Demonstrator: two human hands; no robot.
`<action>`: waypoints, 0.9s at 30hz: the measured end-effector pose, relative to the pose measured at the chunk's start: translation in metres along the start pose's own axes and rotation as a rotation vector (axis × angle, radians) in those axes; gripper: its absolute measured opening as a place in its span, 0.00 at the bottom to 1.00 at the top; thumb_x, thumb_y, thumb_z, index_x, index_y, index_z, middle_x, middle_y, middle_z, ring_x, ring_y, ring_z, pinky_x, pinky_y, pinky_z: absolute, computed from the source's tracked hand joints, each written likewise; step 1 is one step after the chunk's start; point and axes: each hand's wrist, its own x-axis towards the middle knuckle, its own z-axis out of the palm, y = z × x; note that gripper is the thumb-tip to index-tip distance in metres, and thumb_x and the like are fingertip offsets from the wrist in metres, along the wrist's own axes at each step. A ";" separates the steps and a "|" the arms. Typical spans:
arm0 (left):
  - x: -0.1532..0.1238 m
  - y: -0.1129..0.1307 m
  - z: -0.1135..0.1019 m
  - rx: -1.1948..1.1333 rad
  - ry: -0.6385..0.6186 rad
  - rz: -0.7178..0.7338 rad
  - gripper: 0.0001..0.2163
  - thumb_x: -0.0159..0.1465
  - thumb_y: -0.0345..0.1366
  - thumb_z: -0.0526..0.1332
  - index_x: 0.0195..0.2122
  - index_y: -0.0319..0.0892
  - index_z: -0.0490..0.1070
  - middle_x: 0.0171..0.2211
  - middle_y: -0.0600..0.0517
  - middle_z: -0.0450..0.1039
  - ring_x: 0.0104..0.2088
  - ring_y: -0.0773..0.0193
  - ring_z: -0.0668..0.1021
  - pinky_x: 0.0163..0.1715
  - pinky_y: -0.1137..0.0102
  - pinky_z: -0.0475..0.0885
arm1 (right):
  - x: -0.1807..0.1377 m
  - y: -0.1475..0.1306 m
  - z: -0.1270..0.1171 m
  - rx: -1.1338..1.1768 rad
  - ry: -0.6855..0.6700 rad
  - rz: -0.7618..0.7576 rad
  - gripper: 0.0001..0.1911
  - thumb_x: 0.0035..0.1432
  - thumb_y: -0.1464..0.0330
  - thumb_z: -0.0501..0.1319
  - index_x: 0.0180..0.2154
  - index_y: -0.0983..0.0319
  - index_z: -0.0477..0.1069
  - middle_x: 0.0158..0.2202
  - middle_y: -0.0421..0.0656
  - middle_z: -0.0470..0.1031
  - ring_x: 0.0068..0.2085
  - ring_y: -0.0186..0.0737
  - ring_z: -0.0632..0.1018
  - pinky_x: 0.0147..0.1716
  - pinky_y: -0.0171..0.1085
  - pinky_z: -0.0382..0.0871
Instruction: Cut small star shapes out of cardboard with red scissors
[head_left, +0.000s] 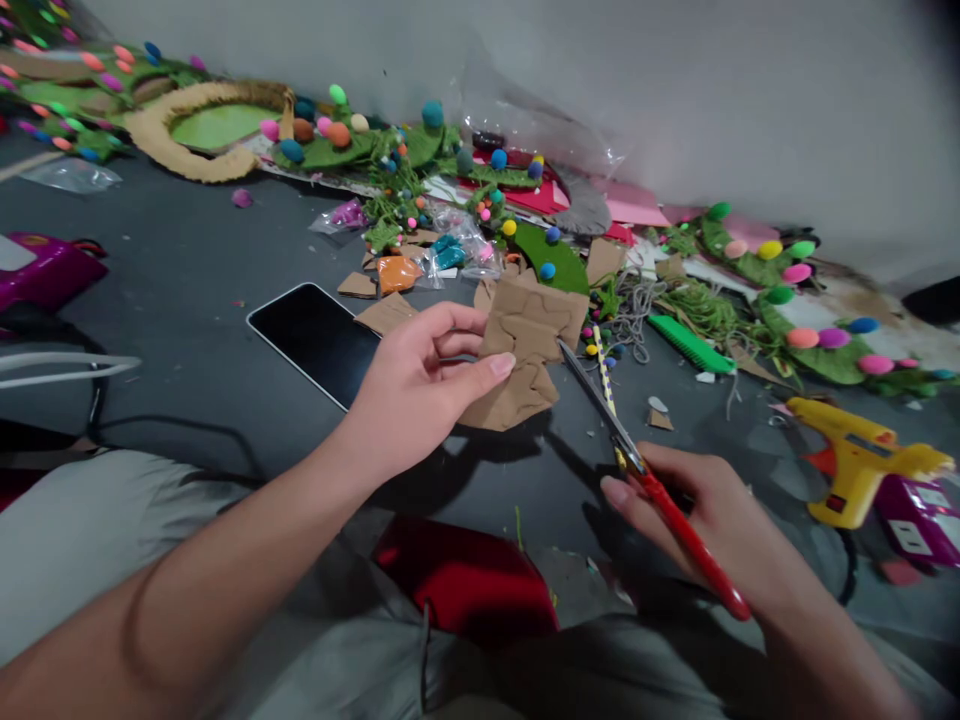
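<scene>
Pinched between the thumb and fingers of my left hand (420, 385) is a piece of brown cardboard (525, 345) with dark outlines drawn on it, and part of its edge is cut away. My right hand (697, 510) grips a pair of scissors (611, 420) with red handles. The metal blades point up and left, and their tips meet the cardboard's right edge. How far the blades are apart is hard to see. Just behind the scissors lies a patterned pencil (604, 370). A smartphone (319, 335) with a dark screen rests beyond my left wrist.
A yellow glue gun (855, 460) lies at the right beside a purple power strip (919, 520). Nearer the middle are a green comb (690, 343) and grey string (630, 300). Green wreaths with colourful pom-poms (337, 140) line the wall. Red fabric (465, 575) hangs over the lap.
</scene>
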 end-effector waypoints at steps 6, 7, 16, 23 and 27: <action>0.012 -0.002 -0.019 -0.130 0.164 0.144 0.12 0.60 0.34 0.76 0.43 0.44 0.79 0.36 0.55 0.81 0.37 0.67 0.82 0.39 0.73 0.80 | -0.006 0.005 -0.009 0.003 -0.062 0.066 0.29 0.65 0.42 0.61 0.25 0.58 0.60 0.23 0.34 0.59 0.26 0.34 0.62 0.23 0.34 0.57; 0.014 0.000 -0.023 -0.132 0.182 0.169 0.12 0.59 0.35 0.77 0.43 0.44 0.80 0.36 0.56 0.82 0.38 0.66 0.82 0.40 0.73 0.80 | -0.005 0.007 -0.010 0.009 -0.036 0.069 0.30 0.64 0.42 0.62 0.25 0.58 0.61 0.22 0.34 0.59 0.25 0.34 0.62 0.22 0.34 0.57; 0.009 0.005 -0.020 0.195 -0.341 -0.024 0.12 0.61 0.36 0.74 0.46 0.48 0.85 0.40 0.51 0.86 0.38 0.57 0.86 0.34 0.68 0.82 | 0.027 -0.011 0.007 0.827 0.305 0.091 0.31 0.44 0.41 0.77 0.25 0.56 0.67 0.34 0.46 0.85 0.36 0.48 0.85 0.37 0.44 0.82; 0.019 -0.009 -0.007 0.213 -0.325 -0.037 0.13 0.58 0.37 0.77 0.44 0.45 0.85 0.35 0.50 0.84 0.35 0.58 0.85 0.33 0.68 0.81 | 0.040 -0.027 0.030 0.860 0.354 0.068 0.26 0.42 0.58 0.81 0.25 0.56 0.64 0.29 0.36 0.75 0.28 0.35 0.76 0.31 0.38 0.76; 0.025 -0.016 -0.002 0.050 -0.119 -0.071 0.22 0.55 0.41 0.80 0.50 0.44 0.80 0.36 0.49 0.83 0.37 0.57 0.86 0.34 0.67 0.83 | 0.043 -0.020 0.040 0.890 0.496 0.055 0.24 0.47 0.58 0.79 0.29 0.56 0.65 0.31 0.36 0.74 0.31 0.37 0.78 0.33 0.40 0.78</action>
